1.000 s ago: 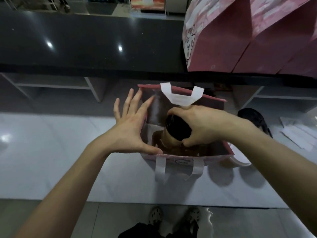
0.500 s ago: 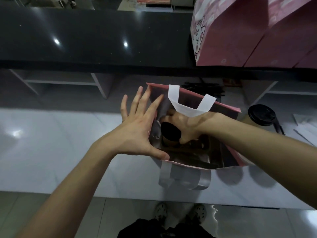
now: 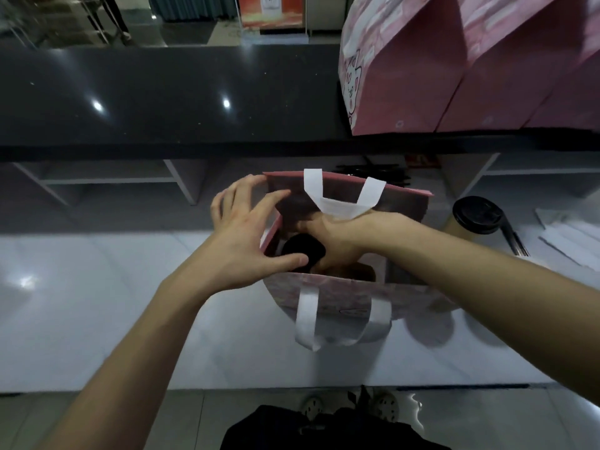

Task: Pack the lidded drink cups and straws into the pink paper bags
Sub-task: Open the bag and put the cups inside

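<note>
A white glossy worktop (image 3: 97, 303) lies under both hands; beyond them runs a raised black counter (image 3: 162, 99) catching two ceiling-light glints — open grey shelving (image 3: 107, 186) beneath it, tiled floor (image 3: 162, 420) nearest.
</note>
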Tool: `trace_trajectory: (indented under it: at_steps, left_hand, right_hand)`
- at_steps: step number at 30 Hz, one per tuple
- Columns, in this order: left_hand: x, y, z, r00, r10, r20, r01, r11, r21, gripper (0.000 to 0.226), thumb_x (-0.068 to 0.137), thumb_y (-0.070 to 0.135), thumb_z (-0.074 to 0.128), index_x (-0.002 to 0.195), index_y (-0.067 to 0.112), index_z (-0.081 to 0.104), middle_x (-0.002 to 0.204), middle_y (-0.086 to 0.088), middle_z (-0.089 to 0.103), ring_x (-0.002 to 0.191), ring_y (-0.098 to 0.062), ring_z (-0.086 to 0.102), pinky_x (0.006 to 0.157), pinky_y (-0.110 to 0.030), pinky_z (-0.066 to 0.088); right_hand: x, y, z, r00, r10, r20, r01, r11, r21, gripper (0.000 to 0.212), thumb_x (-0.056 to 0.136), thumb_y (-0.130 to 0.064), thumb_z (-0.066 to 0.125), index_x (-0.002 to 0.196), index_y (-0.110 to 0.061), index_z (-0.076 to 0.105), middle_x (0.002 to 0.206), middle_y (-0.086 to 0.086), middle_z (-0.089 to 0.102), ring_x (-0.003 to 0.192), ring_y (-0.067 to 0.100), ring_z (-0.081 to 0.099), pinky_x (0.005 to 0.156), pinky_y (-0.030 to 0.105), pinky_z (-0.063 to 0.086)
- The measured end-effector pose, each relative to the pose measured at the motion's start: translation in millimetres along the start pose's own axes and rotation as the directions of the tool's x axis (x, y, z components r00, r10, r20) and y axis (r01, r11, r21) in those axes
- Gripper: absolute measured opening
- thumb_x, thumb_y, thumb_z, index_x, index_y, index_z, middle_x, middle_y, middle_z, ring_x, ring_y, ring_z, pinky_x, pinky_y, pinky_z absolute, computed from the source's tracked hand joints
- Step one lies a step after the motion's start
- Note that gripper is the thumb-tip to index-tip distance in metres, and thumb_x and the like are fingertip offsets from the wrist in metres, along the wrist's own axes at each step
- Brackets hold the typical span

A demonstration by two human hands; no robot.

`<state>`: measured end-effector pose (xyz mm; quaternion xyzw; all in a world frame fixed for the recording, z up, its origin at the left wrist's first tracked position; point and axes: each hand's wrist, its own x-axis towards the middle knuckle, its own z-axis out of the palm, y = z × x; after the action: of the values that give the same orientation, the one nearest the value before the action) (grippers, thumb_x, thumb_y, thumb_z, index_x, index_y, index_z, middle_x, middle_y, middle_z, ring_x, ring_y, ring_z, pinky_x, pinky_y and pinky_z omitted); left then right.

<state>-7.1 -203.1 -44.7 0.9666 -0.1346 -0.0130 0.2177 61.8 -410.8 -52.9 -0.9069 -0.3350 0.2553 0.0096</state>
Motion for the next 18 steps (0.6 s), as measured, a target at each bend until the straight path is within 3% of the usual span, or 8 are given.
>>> trace_trajectory:
  at_steps: [3, 6, 8, 10, 12, 13, 15, 18]
  left_hand:
    - [3.6, 7.3, -12.9, 0.982, 0.081, -0.172, -0.082, 0.997, 0.001, 0.05, 0.089, 0.044, 0.086, 0.135, 0.034, 0.067, 0.139, 0.005, 0.047, 0.134, -0.019, 0.044, 0.114, -0.043, 0.046]
    - [16.1, 29.1, -24.4, 0.938, 0.225, -0.263, -0.255, 0.963, -0.083, 0.018, 0.095, 0.027, 0.079, 0.113, 0.026, 0.077, 0.11, 0.01, 0.061, 0.101, -0.006, 0.061, 0.086, -0.027, 0.057]
    - [30.3, 50.5, -26.7, 0.923, 0.309, -0.23, -0.339, 0.935, -0.104, 0.018, 0.096, 0.031, 0.076, 0.112, 0.025, 0.077, 0.105, 0.012, 0.065, 0.095, -0.004, 0.065, 0.08, -0.024, 0.058]
    - [47.1, 75.5, -23.0, 0.912, 0.387, -0.139, -0.401, 0.911, -0.097, 0.02, 0.097, 0.035, 0.074, 0.114, 0.026, 0.077, 0.101, 0.015, 0.069, 0.092, -0.003, 0.067, 0.08, -0.029, 0.06]
    - [63.2, 98.5, -13.7, 0.895, 0.443, -0.044, -0.445, 0.894, -0.056, 0.019, 0.098, 0.036, 0.075, 0.115, 0.027, 0.076, 0.099, 0.013, 0.072, 0.09, -0.005, 0.069, 0.081, -0.037, 0.062]
    - [69.7, 108.6, -8.7, 0.884, 0.467, -0.006, -0.467, 0.884, -0.019, 0.019, 0.099, 0.035, 0.075, 0.116, 0.027, 0.075, 0.1, 0.012, 0.073, 0.091, -0.007, 0.069, 0.082, -0.04, 0.061]
    - [79.5, 124.2, 1.2, 0.866, 0.498, 0.048, -0.5, 0.865, 0.044, 0.022, 0.099, 0.037, 0.074, 0.119, 0.029, 0.075, 0.103, 0.011, 0.075, 0.095, -0.011, 0.07, 0.085, -0.042, 0.061]
    - [87.9, 134.9, 13.3, 0.864, 0.498, 0.077, -0.504, 0.857, 0.103, 0.025, 0.1, 0.042, 0.072, 0.123, 0.032, 0.073, 0.107, 0.012, 0.075, 0.099, -0.014, 0.069, 0.087, -0.043, 0.062]
  right_hand:
    - [-39.9, 2.3, -18.8, 0.994, 0.024, -0.103, -0.013, 0.995, 0.102, 0.044, 0.103, -0.033, 0.064, 0.147, -0.035, 0.057, 0.135, -0.005, 0.068, 0.119, 0.02, 0.065, 0.102, 0.044, 0.055]
    - [-94.1, 13.5, -30.2, 0.951, 0.109, -0.289, -0.033, 0.966, 0.257, 0.041, 0.099, -0.015, 0.049, 0.123, -0.037, 0.073, 0.122, -0.014, 0.074, 0.109, 0.011, 0.069, 0.097, 0.037, 0.058]
    - [-128.6, 26.3, -28.1, 0.832, 0.213, -0.512, 0.04, 0.898, 0.438, 0.045, 0.09, -0.006, 0.044, 0.1, -0.033, 0.078, 0.103, -0.014, 0.078, 0.096, 0.007, 0.072, 0.085, 0.031, 0.06]
    - [-156.4, 45.4, -12.0, 0.623, 0.369, -0.689, 0.13, 0.82, 0.557, 0.045, 0.085, 0.006, 0.043, 0.089, -0.024, 0.077, 0.088, -0.007, 0.079, 0.085, 0.012, 0.075, 0.076, 0.03, 0.059]
    - [-172.1, 68.6, 14.9, 0.464, 0.53, -0.71, 0.001, 0.801, 0.599, 0.042, 0.084, 0.008, 0.046, 0.093, -0.019, 0.077, 0.089, -0.006, 0.078, 0.084, 0.012, 0.073, 0.076, 0.032, 0.057]
    - [-175.8, 80.9, 31.7, 0.454, 0.578, -0.678, -0.126, 0.795, 0.593, 0.039, 0.086, 0.005, 0.051, 0.102, -0.019, 0.077, 0.099, -0.004, 0.078, 0.092, 0.014, 0.073, 0.082, 0.033, 0.057]
    - [-178.9, 100.4, 67.5, 0.594, 0.618, -0.515, -0.366, 0.777, 0.512, 0.043, 0.092, -0.011, 0.065, 0.134, -0.02, 0.069, 0.135, 0.0, 0.069, 0.124, 0.021, 0.064, 0.104, 0.03, 0.049]
    - [-173.1, 115.6, 109.5, 0.756, 0.577, -0.308, -0.474, 0.808, 0.351, 0.077, 0.095, -0.041, 0.071, 0.163, -0.02, 0.042, 0.167, 0.006, 0.041, 0.155, 0.026, 0.033, 0.125, 0.032, 0.024]
